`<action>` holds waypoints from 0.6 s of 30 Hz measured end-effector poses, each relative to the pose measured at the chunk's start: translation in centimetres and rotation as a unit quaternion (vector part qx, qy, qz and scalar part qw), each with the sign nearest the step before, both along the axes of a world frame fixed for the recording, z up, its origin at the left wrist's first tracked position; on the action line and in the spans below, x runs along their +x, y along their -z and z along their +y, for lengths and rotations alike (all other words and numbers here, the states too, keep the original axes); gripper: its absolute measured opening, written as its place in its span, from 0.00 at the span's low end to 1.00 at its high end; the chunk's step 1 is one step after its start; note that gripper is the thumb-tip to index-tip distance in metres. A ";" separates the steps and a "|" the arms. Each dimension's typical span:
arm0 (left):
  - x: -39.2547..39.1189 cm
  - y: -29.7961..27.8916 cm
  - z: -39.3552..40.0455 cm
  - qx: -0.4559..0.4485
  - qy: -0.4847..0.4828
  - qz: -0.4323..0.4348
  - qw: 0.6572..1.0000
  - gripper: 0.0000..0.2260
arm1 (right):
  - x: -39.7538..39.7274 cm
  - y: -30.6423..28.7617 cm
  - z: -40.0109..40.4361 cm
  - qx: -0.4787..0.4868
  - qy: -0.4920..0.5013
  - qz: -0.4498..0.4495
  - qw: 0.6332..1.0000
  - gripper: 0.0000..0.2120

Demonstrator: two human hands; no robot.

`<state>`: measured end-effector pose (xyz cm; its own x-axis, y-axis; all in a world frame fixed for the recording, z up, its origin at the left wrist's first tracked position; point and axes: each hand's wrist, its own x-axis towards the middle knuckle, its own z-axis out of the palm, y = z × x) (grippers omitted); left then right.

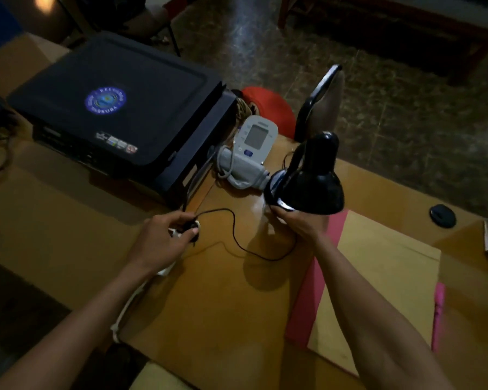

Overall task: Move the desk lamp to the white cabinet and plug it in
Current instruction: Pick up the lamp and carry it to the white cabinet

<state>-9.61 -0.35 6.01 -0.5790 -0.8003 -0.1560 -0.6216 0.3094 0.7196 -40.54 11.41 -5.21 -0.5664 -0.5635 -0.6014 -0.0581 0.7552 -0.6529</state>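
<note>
A black desk lamp (310,178) with a glossy cone shade is held just above the wooden desk (223,305), at centre right. My right hand (299,223) grips it from below, at its round base. The lamp's thin black cord (234,235) loops across the desk to a black plug (192,225). My left hand (161,240) is closed on that plug, which sits at a white power strip (175,233) whose white cable runs back along my forearm. No white cabinet is in view.
A large black printer (119,108) fills the desk's back left. A white blood pressure monitor (251,147) with its grey cuff lies beside it. A brown envelope (378,277) on a pink folder lies at right, with a black round object (442,215) beyond. A dark chair (319,102) stands behind the desk.
</note>
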 end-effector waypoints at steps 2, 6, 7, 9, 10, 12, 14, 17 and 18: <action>-0.3 0.2 0.6 -0.008 0.010 -0.005 1.000 0.15 | 0.5 0.2 0.7 -0.016 0.027 0.161 0.986 0.55; -0.8 0.5 2.2 -0.039 0.010 -0.002 0.999 0.14 | 2.0 0.3 2.6 -0.081 0.023 0.299 0.951 0.53; -1.0 0.6 2.7 -0.045 0.012 -0.003 0.999 0.14 | 2.2 0.5 2.9 -0.067 0.000 0.312 0.948 0.54; -1.2 0.7 3.6 -0.055 0.021 -0.009 0.998 0.14 | 2.3 1.0 3.7 -0.056 -0.027 0.321 0.945 0.55; -1.3 0.7 3.9 -0.058 0.027 -0.012 0.998 0.14 | 2.2 1.1 4.0 -0.064 -0.031 0.324 0.943 0.54; -1.5 0.7 4.4 -0.060 0.040 -0.019 0.997 0.14 | 1.4 1.2 4.4 -0.090 -0.036 0.328 0.940 0.52; -1.6 0.7 4.8 -0.068 0.048 -0.024 0.996 0.14 | 0.0 0.9 4.3 -0.111 -0.062 0.323 0.938 0.53; -1.3 0.8 4.8 -0.085 0.048 -0.028 0.995 0.14 | -1.6 0.5 3.0 -0.107 -0.160 0.299 0.935 0.61; -1.0 0.9 4.8 -0.087 0.047 -0.027 0.995 0.14 | -1.8 0.5 2.5 -0.104 -0.182 0.286 0.935 0.64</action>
<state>-10.65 4.41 5.08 -0.6467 -0.7610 -0.0524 -0.6204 0.4847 0.6166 -42.34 13.88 -5.68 -0.5098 -0.8525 -0.1155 -0.6709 0.4780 -0.5670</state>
